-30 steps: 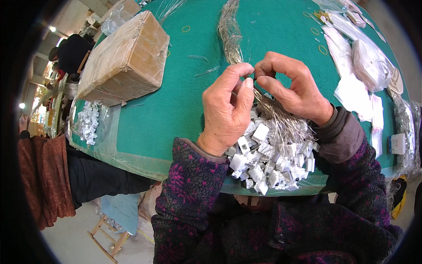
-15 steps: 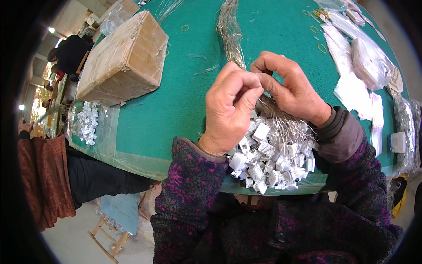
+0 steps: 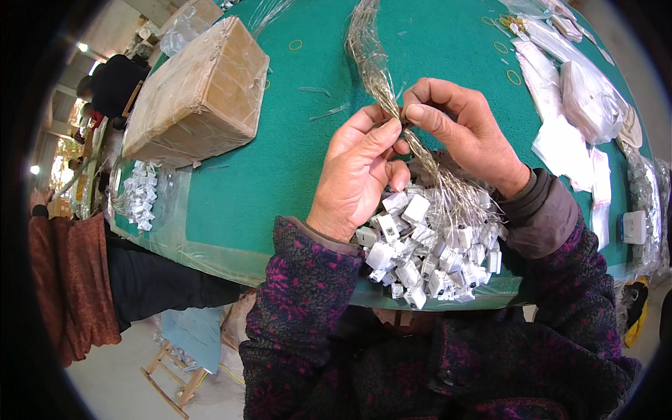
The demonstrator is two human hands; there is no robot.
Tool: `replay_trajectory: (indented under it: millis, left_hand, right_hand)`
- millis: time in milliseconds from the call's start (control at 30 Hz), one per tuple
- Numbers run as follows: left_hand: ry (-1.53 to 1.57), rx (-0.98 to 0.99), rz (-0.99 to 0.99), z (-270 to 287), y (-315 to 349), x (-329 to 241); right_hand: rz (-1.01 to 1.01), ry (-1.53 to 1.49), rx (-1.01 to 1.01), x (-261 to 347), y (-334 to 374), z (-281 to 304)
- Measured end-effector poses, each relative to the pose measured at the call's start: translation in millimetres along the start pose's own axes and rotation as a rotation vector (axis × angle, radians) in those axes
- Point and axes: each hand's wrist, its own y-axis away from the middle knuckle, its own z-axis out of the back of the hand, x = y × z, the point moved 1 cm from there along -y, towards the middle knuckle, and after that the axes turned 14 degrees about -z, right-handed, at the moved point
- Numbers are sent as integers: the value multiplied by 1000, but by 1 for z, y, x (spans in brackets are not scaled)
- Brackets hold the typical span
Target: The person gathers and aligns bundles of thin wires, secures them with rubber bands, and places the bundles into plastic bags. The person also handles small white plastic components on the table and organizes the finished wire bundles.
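Silvery wire bundle [image 3: 371, 63], one: laid on the green tabletop [image 3: 280, 185], neck pinched by your left hand [image 3: 352, 164] and right hand [image 3: 479, 143], each grip nearly closed on it, presumably keeping strands gathered. White blocks [image 3: 450, 262], dozens, overlapping beyond exact count: heaped at the strand ends. Large cardboard box [image 3: 192, 94], one: left.

White pieces [image 3: 439, 260]: small dark marks on some faces, too small to read as text.
Cardboard box [image 3: 196, 91]: no lettering legible under its tape.
Plastic bags [image 3: 591, 105]: no readable print.
White block at right [image 3: 635, 228]: nothing legible.
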Motion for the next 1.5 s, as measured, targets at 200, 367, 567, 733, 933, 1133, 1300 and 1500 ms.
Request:
replay_trajectory:
  millis: [200,367,567,733,933,1133,1300,1500]
  left_hand:
    - [14,-1,8,2,-2,1]
    - [31,28,16,3,-2,0]
    - [-141,39,-67,1,0,5]
    - [-139,28,-115,0,0,5]
    - [-162,34,-96,1,0,4]
    - [-56,57,-77,0,0,2]
    - [-23,19,-61,-1,0,1]
    - [3,5,-55,-1,0,1]
  right_hand:
    - [-42,-75,-2,0,-1,-2]
    - [-43,-26,11,0,0,0]
    - [-106,-82,80,1,-2,4]
    - [-159,-24,-5,8,1,9]
    - [-166,56,43,12,4,9]
    - [-185,-14,14,9,6,12]
    - [-131,-69,27,2,5,10]
    - [-99,-74,16,-1,5,7]
